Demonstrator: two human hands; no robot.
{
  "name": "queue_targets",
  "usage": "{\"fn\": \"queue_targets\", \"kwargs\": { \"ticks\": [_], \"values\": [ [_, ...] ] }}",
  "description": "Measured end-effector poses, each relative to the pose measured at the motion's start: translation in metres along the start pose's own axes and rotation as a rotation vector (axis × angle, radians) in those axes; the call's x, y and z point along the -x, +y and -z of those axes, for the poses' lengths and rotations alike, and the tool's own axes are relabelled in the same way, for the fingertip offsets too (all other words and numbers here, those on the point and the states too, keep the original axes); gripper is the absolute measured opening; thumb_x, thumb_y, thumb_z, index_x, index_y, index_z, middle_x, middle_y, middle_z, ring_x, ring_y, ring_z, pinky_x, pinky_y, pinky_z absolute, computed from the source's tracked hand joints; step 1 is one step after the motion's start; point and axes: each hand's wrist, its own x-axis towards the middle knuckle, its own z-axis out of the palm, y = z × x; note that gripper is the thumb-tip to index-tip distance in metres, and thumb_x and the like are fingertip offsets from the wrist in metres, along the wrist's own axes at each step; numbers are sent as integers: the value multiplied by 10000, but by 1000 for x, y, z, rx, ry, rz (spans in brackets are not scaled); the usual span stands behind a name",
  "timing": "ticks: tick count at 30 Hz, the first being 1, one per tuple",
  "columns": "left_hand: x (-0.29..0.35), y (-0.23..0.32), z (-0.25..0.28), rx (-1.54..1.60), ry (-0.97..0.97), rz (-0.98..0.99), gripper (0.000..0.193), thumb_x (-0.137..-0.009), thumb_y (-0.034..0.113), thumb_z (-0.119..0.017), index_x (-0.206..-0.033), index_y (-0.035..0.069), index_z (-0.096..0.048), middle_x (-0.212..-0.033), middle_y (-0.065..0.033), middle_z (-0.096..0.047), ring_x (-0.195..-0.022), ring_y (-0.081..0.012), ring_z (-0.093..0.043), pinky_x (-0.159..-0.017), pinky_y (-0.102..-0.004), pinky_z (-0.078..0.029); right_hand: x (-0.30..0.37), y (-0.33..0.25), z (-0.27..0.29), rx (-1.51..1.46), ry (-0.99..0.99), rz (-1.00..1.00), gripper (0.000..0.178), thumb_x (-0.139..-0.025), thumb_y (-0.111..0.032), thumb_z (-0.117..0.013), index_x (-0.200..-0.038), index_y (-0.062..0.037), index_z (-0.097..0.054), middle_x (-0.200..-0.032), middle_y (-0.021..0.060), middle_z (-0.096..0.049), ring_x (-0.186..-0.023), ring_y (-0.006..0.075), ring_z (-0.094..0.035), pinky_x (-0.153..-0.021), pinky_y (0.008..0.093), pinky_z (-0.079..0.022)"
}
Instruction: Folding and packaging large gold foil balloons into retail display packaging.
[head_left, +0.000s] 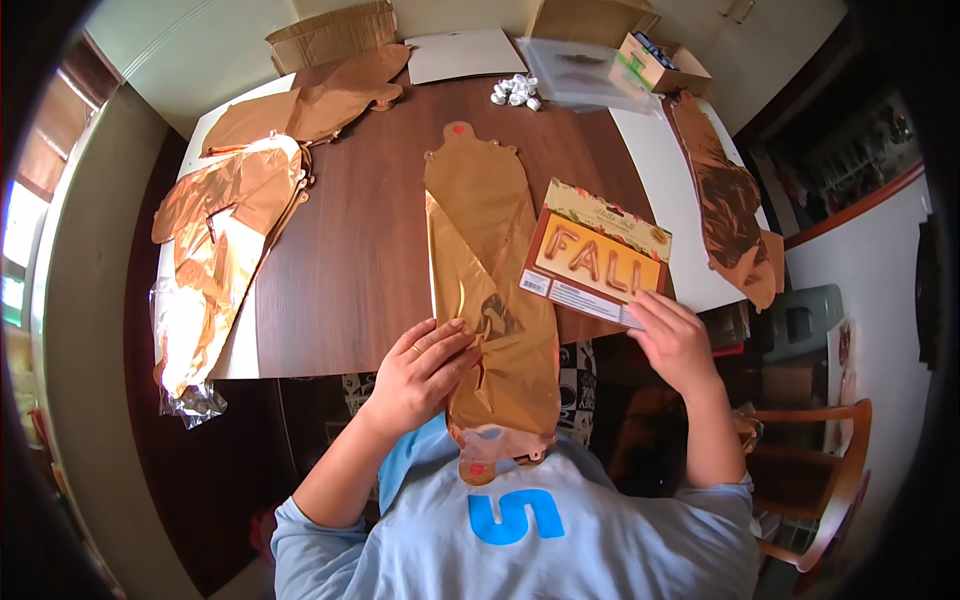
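A long copper-coloured foil balloon [480,210], flat and uninflated, lies lengthwise before me. Its near end hangs past the table's front edge against my shirt. My left hand [425,370] rests on its left side near that edge, fingers stretched out flat on the foil. In my right hand [667,335] is a printed card package [600,255] with a picture of letter balloons, gripped at its lower right corner. The card is tilted and sits just right of the balloon, its left edge close to the foil.
More flat copper foil balloons [225,230] are piled on the table's left. Another stack [715,190] lies at the right edge. White ribbon rolls [516,92], clear plastic sheets [580,70] and a small open box [665,65] stand at the back. A wooden chair [815,470] is at my right.
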Motion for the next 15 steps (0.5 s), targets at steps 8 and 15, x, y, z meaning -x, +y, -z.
{"fn": "queue_targets", "kwargs": {
  "ticks": [8,15],
  "values": [
    [6,3,-8,-12,41,12,332,-762,75,-696,-1094,77,-700,-1177,-81,-655,-1175,-271,-611,-997,-444,-476,-61,-34,4,22,420,283,253,-822,40,-640,-1065,19,-707,-1055,174,-709,-971,311,-700,-848,399,-576],
    [12,12,-6,-155,186,68,312,-731,117,-727,-1041,143,-701,-1129,-16,-613,-1038,-217,-586,-891,-397,-426,-65,-40,-40,18,80,473,305,-858,-103,-601,-1136,-9,-682,-1173,178,-669,-1107,321,-642,-972,442,-502]
  ]
}}
